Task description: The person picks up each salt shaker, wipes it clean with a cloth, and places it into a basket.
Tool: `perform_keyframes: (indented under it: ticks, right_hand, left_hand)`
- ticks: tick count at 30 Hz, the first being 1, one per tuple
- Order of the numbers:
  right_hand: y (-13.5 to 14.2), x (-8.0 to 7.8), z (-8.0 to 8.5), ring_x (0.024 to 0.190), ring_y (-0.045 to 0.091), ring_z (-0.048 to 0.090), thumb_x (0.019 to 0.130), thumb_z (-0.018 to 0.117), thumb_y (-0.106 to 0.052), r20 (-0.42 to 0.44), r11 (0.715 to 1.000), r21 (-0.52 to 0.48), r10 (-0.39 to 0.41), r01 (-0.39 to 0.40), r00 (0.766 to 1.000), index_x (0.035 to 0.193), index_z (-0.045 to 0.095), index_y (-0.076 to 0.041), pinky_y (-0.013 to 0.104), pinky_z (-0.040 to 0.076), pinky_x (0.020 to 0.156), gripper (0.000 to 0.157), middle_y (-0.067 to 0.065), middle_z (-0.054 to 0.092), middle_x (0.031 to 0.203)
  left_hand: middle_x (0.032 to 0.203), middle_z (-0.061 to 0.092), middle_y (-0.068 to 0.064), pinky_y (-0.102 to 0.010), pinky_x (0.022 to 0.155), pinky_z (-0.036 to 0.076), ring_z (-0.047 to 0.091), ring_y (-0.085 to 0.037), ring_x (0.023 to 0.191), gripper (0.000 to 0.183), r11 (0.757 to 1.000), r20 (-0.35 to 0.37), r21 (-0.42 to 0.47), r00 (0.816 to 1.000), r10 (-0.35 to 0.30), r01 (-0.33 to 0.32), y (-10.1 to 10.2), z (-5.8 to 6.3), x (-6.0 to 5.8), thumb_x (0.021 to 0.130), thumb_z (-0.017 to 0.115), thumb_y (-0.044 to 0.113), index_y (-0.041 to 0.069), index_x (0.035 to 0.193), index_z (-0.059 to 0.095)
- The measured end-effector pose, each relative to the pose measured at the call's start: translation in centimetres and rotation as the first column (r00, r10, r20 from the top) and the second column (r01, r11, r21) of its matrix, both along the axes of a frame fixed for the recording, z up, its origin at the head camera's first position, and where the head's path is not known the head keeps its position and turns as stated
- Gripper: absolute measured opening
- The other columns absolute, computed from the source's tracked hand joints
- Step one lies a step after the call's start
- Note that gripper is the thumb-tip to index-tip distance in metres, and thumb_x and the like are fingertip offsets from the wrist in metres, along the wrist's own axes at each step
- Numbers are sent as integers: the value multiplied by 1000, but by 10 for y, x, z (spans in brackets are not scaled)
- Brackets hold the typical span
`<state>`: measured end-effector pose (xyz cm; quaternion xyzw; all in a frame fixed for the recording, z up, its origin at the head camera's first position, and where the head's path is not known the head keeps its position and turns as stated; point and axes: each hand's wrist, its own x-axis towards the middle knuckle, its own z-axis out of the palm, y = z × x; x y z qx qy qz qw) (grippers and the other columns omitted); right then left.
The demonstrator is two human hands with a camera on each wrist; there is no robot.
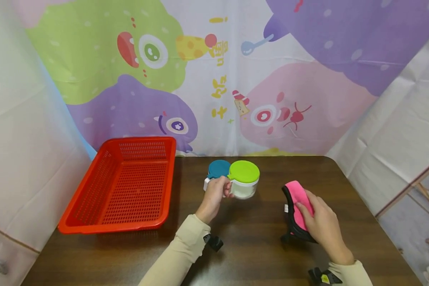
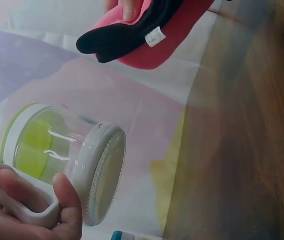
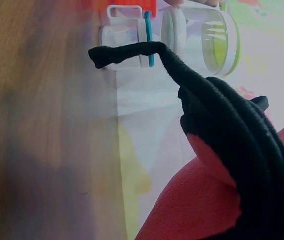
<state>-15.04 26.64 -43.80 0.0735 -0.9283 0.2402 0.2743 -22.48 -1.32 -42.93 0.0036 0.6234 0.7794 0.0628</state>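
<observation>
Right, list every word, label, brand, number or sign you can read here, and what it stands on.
"!", yellow, turned on its side: on the curtain.
Yellow characters below it, also sideways: too unclear to quote surely.
White tag on the pink and black cloth item: too small to read.
Green-lidded jar, blue-lidded jar, red basket: no lettering visible.
</observation>
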Motion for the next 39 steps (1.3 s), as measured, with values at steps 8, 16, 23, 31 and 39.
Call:
perform_keyframes:
  ticks: [8, 16, 23, 31, 39]
  right_hand:
    - [-8, -4, 6, 74, 31, 60, 80, 75, -12, 14, 1000, 27, 12, -13, 1000, 124, 59, 1, 50, 49, 66, 48, 20, 66, 93]
    - [-16, -10, 10, 71, 27, 59, 79, 76, -11, -42, 997, 43, 63, -61, 997, 124, 59, 0, 47, 48, 63, 49, 17, 65, 89]
    - [-22, -13, 13, 72, 27, 60, 79, 76, -11, -44, 995, 38, 89, -88, 995, 126, 59, -2, 47, 48, 64, 51, 16, 66, 89]
    - [-31, -16, 15, 68, 20, 54, 79, 77, -13, -41, 993, 42, 109, -107, 993, 126, 59, -2, 39, 46, 60, 51, 13, 64, 86]
    - [-38, -16, 18, 68, 19, 55, 78, 77, -12, -51, 991, 42, 126, -124, 991, 125, 60, -2, 38, 46, 60, 50, 11, 65, 86]
  left_hand:
    - [53, 43, 3, -24, 59, 50, 45, -10, 53, 24, 999, -28, 37, 999, 17, -16, -3, 5, 2, 87, 43, 11, 7, 64, 48]
    - [53, 43, 4, -24, 58, 50, 45, -9, 52, 25, 998, -41, 60, 999, 23, -20, -5, 8, 3, 88, 43, 10, 8, 63, 48]
    - [54, 43, 4, -24, 59, 49, 44, -10, 54, 26, 999, -41, 51, 999, 17, -15, -7, 8, 3, 89, 43, 12, 8, 64, 49]
    - [54, 42, 4, -27, 59, 45, 42, -12, 55, 27, 1000, -28, 12, 1000, 13, -13, -7, 5, 1, 89, 42, 15, 8, 64, 49]
    - [55, 43, 3, -27, 61, 45, 43, -12, 57, 28, 1000, -21, -4, 1000, 0, -1, -7, 4, 4, 91, 41, 16, 8, 66, 50]
